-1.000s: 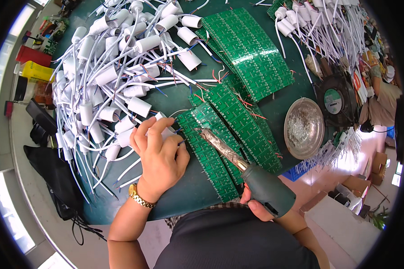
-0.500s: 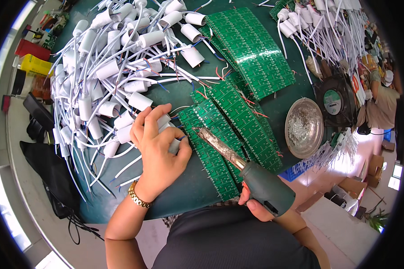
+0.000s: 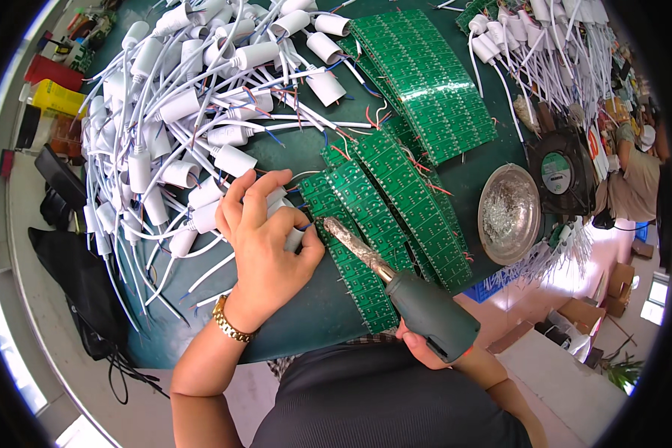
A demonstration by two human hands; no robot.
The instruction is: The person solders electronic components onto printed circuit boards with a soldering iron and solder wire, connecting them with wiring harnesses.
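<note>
The dark green tabletop fills most of the view and carries everything else. Across its left and upper part spreads a large heap of white lamp sockets with long white leads; a second, smaller bunch lies at the upper right. Fanned stacks of green circuit boards run from the top centre down to the near edge, the nearer stack bristling with short red and blue wires.

At the right edge, a round metal dish holds a tangle of pale, silvery scraps. Just beyond it sits a black fan with a round green label at its hub. Off the tabletop's far left stand a red box and a yellow box.

The left hand, a gold watch on its wrist, rests at the heap's near edge with its fingers curled around one white socket, which touches the nearest board. The right hand is clenched on the grey-green handle of a soldering iron, whose crusted tip lies over the near boards, just beside that socket.

Compared with half a second ago, the left hand has closed more tightly over the socket and sits nearer the iron's tip; the iron itself has barely moved.
</note>
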